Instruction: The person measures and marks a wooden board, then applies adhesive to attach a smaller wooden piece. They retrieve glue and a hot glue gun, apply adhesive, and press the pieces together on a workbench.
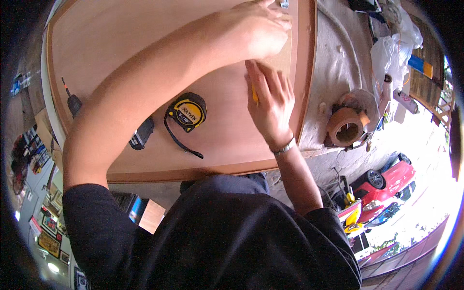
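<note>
Head view shows the left hand [268,36] over a tan strip [282,62], near the right edge of the brown worktop [227,140]; whether it pinches the strip or only presses, I cannot tell. The right hand [276,94] is curled around a slim orange tool [255,95], mostly hidden. I judge the strip thin, light and rather stiff, best held along its edges; the tool seems light, best gripped by its body. The left forearm [159,72] crosses above a black drill [73,104], partly covering it. Nearby lies a tape measure [187,113], touching neither hand.
</note>
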Motion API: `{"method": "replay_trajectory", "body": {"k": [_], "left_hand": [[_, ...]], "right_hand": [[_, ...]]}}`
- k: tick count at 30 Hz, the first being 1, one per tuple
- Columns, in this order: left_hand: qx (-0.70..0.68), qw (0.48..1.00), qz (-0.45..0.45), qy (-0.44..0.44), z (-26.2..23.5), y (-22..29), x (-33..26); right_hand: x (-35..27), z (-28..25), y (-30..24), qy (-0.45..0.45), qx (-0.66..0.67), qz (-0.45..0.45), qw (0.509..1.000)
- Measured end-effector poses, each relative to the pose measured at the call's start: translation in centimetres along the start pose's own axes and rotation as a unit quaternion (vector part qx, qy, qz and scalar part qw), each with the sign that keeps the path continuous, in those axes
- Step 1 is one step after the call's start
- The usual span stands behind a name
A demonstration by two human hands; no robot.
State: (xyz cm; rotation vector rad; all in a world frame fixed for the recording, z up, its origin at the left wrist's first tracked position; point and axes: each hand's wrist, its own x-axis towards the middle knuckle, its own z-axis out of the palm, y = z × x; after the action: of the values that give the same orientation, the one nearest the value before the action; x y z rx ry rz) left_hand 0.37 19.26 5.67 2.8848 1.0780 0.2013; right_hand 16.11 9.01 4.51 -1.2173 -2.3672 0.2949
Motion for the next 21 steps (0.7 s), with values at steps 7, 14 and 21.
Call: {"method": "replay_trajectory", "body": {"k": [7, 14, 21], "left_hand": [[-0.038, 0.993, 0.057, -0.094, -0.1, -0.6, 2.0], [-0.060, 0.984, 0.086, -0.146, -2.3, -1.1, 3.1], [-0.080, 0.991, 0.065, -0.087, -2.0, -0.7, 1.8]], "right_hand": [[2.2, 2.5, 0.8, 0.004, -0.059, 0.008, 0.998], [2.6, 3.0, 0.9, 0.027, -0.090, 0.025, 0.995], [-0.9, -0.1, -0.9, -0.050, -0.059, 0.040, 0.996]]}}
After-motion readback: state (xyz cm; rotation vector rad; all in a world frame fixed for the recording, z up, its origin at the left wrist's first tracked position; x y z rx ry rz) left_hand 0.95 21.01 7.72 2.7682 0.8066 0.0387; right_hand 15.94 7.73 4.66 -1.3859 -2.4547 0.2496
